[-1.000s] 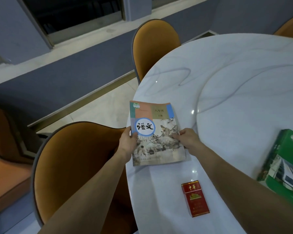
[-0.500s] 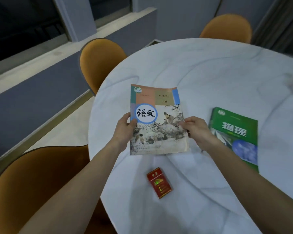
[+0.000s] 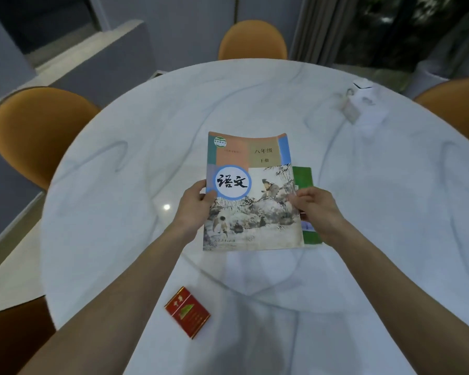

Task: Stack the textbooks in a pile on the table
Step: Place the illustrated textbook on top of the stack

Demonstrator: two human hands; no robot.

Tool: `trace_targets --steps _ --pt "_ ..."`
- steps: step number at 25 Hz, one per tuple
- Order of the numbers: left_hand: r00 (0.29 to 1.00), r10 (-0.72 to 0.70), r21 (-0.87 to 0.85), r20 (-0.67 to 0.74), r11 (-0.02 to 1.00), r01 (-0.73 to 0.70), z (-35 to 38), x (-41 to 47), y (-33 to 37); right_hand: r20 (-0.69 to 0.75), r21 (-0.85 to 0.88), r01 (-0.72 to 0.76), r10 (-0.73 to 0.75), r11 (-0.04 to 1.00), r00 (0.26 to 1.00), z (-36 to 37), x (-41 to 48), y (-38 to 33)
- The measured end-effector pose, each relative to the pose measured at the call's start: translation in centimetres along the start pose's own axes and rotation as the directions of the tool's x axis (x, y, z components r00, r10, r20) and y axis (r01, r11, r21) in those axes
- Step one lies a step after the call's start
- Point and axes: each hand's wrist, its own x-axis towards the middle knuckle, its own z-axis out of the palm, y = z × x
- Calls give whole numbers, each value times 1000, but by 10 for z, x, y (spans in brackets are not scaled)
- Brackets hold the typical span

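From the head view, a textbook with a painted cover (image 3: 251,196) is gripped at its side edges by the left hand (image 3: 194,209) and the right hand (image 3: 318,212), thumbs closed on top. Beneath it a green textbook (image 3: 303,178) is mostly covered, its right edge protruding. Nearer than the painted textbook, a red packet (image 3: 188,312) lies on the marble table (image 3: 390,185).

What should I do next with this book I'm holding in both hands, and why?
Probably shift the illustrated textbook slightly right and lower it flat onto the green textbook. Your left hand and right hand grip its side edges, and it already covers most of the green one, whose right strip still shows.
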Motion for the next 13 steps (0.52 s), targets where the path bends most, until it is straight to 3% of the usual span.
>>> trace_targets --steps 7,13 --pt "994 -21 66 104 998 15 78 43 13 -178 51 -87 94 995 979 -54 41 29" --pt "995 -27 197 97 980 8 124 75 -2 -299 -52 -166 143 985 944 -69 82 56"
